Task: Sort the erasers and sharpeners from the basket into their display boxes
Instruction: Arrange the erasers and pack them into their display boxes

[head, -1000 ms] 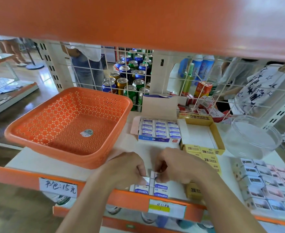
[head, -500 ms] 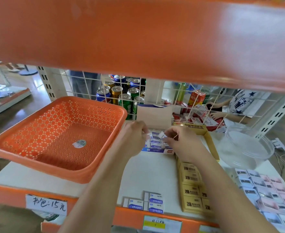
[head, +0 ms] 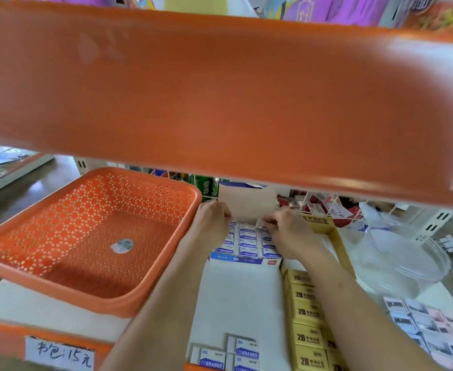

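While erasers (head: 248, 243) fill the box (head: 244, 261), basket (head: 113, 303) holds sticker (head: 121, 245)

"ERASER" is printed on the loose eraser packs (head: 242, 350) and those in the display box (head: 246, 259), "2B" on the yellow boxes (head: 307, 314), and a handwritten shelf-edge label (head: 59, 353) reads "书包:15元".

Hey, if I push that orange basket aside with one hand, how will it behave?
Probably light: the orange basket is perforated plastic holding only a sticker. Wide and low, it should slide on the smooth white shelf rather than tip. Its thin rim may flex if gripped at one corner.
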Demonstrator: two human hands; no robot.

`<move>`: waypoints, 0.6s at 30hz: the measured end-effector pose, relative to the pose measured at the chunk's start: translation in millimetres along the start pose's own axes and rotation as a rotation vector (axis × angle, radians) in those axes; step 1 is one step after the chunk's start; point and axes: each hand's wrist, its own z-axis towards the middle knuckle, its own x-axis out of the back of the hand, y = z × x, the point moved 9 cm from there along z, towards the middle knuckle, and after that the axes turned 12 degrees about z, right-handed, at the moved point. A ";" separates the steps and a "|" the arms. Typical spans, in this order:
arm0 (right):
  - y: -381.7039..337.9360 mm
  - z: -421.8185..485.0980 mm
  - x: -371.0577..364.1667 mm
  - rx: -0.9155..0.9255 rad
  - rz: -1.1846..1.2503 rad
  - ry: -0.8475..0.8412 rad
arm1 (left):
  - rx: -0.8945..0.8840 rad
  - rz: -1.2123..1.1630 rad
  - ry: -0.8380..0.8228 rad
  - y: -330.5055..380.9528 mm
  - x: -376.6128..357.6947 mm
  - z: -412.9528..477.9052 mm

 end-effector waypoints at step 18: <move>-5.0 2.5 1.9 0.060 0.091 -0.011 | 0.090 -0.103 -0.019 -6.9 -11.2 6.8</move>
